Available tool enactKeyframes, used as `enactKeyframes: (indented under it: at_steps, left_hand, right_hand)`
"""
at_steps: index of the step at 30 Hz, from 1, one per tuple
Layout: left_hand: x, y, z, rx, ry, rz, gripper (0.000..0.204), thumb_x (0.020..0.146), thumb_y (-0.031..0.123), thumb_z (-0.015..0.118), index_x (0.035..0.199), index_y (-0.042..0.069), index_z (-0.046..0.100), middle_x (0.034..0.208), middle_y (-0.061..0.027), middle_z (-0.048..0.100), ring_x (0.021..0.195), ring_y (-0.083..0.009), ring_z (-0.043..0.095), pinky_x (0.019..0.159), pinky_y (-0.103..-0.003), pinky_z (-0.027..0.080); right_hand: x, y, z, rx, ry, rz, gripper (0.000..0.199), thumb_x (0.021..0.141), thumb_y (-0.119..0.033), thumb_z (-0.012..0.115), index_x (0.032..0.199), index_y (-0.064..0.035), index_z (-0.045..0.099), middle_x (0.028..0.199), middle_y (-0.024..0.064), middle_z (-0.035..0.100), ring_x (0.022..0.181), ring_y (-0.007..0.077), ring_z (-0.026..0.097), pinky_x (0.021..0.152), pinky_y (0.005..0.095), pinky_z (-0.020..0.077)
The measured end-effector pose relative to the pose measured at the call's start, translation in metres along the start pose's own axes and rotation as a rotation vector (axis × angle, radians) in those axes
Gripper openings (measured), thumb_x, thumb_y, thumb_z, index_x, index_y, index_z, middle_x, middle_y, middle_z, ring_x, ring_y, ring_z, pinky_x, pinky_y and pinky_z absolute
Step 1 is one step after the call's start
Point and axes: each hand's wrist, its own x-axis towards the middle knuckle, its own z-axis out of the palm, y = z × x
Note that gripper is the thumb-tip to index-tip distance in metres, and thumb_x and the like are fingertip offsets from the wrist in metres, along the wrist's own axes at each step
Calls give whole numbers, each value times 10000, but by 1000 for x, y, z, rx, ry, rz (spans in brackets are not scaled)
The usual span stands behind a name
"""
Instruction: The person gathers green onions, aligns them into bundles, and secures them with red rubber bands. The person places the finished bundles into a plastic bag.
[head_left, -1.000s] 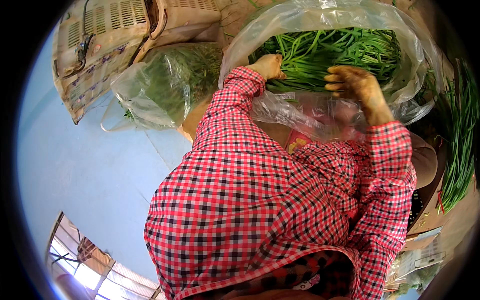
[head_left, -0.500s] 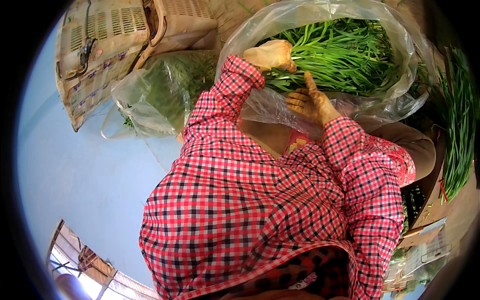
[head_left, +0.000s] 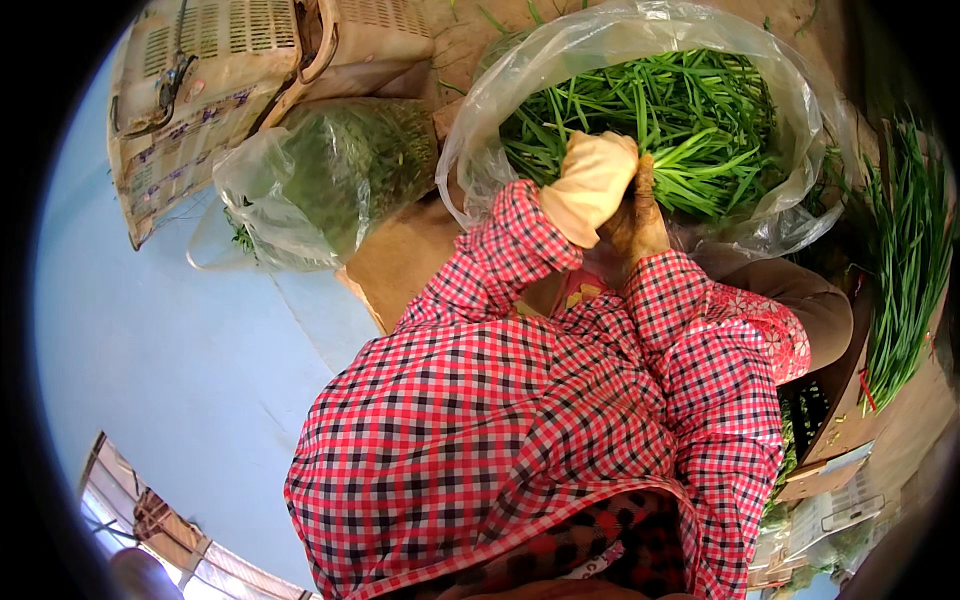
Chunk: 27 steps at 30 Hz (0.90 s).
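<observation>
Both hands are together at the near side of a big clear plastic bag [head_left: 468,150], over a heap of long, flat green leaves like garlic chives [head_left: 690,90]. My left hand [head_left: 590,185], in a pale cream glove, is closed round the stem end of a bunch of these chives. Pressed close on its right is my right hand [head_left: 645,225], stained brown, thumb pointing up along the bunch. Its other fingers are mostly hidden, but they look curled round the stems. Paler leaves fan out to the right from the hands, over the heap.
A second clear bag of greens [head_left: 350,180] sits on the left, beside pale plastic crates [head_left: 200,90]. Brown cardboard [head_left: 400,250] lies between that bag and my sleeve. At the far right is a long bundle of chives [head_left: 910,260] with a red tie.
My left hand has moved right and nearer to me, turning the bunch. My right hand, spread and apart before, has come up against it and closed.
</observation>
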Motion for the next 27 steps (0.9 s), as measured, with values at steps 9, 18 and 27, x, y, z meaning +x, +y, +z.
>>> enactKeyframes:
  at_steps: [9, 18, 27]
  left_hand:
    - [-25, 55, 15, 179, -67, -8, 221, 867, 188, 574, 909, -20, 634, 824, -157, 645, 736, -307, 642, 722, -462, 492]
    - [-56, 56, -69, -443, -30, 188, 343, 934, 318, 575, 1033, -1, 655, 1003, -126, 699, 919, -312, 670, 846, -439, 517]
    - [-10, -23, -16, -835, -576, -296, 481, 958, 449, 558, 1058, -6, 677, 776, -115, 668, 662, -197, 622, 628, -319, 513]
  right_hand:
    - [-45, -16, 3, 320, 23, 11, 619, 920, -560, 560, 1296, -72, 495, 1360, 110, 499, 1280, 284, 437, 1148, 436, 309]
    - [-84, -16, -14, 5, 216, -208, 399, 968, -292, 564, 1318, -115, 495, 1229, 118, 581, 1154, 310, 551, 1021, 489, 457]
    - [-56, -19, -24, -2, 322, -252, 363, 958, -193, 546, 1289, -48, 513, 1191, 157, 602, 996, 307, 646, 897, 423, 565]
